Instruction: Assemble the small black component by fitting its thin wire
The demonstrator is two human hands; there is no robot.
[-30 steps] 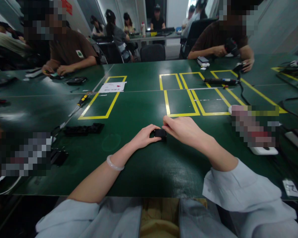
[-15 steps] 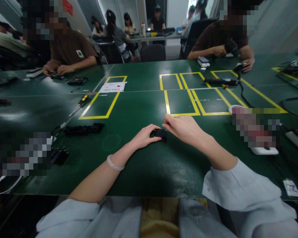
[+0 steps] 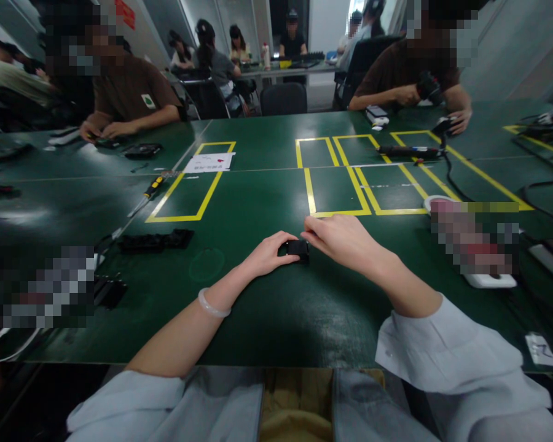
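In the head view, a small black box-shaped part (image 3: 297, 248) rests on or just above the green table (image 3: 276, 331). My left hand (image 3: 270, 252) grips it from the left, thumb along the near side and fingers along the far side. Over the part's right end is my right hand (image 3: 338, 236), its fingers curled together in a pinch. Whatever those fingertips hold, if anything, is hidden by the hand. A pale bracelet (image 3: 214, 302) circles my left wrist.
Black strip-like parts (image 3: 156, 240) and a screwdriver (image 3: 154, 186) lie to the left. A corded black tool (image 3: 410, 151) lies back right. Blurred-out devices flank me. Yellow tape outlines (image 3: 338, 214) mark the table. Two co-workers sit opposite, one holding a dark tool (image 3: 429, 89).
Almost nothing differs. Both my hands stay at the black part, with only a slight shift of my right hand.
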